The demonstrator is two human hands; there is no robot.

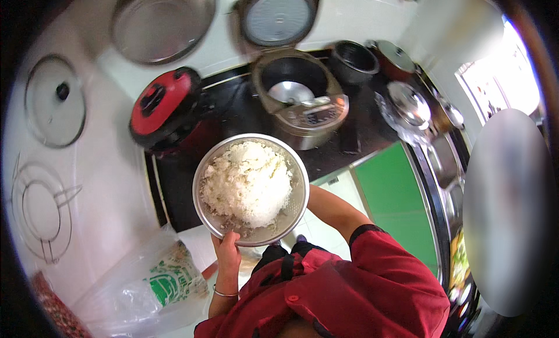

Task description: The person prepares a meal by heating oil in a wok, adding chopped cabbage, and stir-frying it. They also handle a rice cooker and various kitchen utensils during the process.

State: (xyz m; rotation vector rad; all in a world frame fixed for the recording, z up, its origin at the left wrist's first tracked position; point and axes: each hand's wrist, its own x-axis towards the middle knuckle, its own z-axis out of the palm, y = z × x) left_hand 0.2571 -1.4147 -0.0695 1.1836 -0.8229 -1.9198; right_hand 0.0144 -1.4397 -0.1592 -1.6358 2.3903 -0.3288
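Note:
A round stainless steel colander [298,215] with small perforations is held up in front of my body. A large mound of white rice [251,181] fills it. My left hand [228,253] grips the near rim with the thumb over the edge. My right forearm [336,209] reaches to the right side of the colander, which hides the right hand behind it. Just beyond stands a rice cooker [305,119] on the black counter, its lid [279,17] raised. Inside its dark pot [295,69] shows a shiny, rounded metal surface.
A red-lidded black cooker [161,102] stands left on the black counter [179,202]. Dark pot [354,62], lidded pot [395,56] and steel lid [408,103] are at right. A pan [163,25], glass lid [56,100] and wire rack [41,211] hang on the wall. A plastic bag [148,290] is lower left.

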